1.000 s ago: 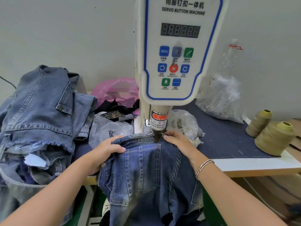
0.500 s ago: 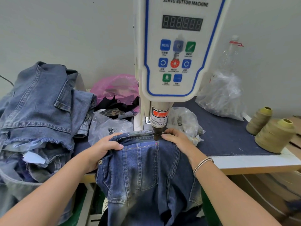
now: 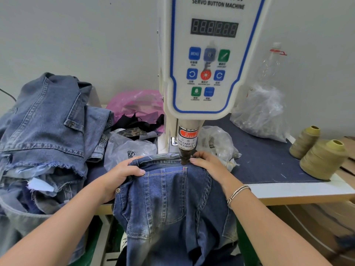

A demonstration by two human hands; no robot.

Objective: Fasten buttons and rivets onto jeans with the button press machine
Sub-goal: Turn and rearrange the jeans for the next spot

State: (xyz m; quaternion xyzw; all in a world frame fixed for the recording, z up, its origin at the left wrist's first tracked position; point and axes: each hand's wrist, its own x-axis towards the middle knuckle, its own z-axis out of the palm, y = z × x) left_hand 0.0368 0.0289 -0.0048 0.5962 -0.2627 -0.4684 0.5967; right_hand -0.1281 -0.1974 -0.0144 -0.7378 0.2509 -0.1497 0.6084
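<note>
The white worktable (image 3: pixel 299 191) is wearing a navy mat (image 3: pixel 265 160), with two thread cones (image 3: pixel 322 160), plastic bags (image 3: pixel 259 114) and piled jeans (image 3: pixel 48 121) sitting on it.

Faded denim jeans (image 3: pixel 169 204) (matt), glossy plastic machine panel (image 3: pixel 209 54).
</note>
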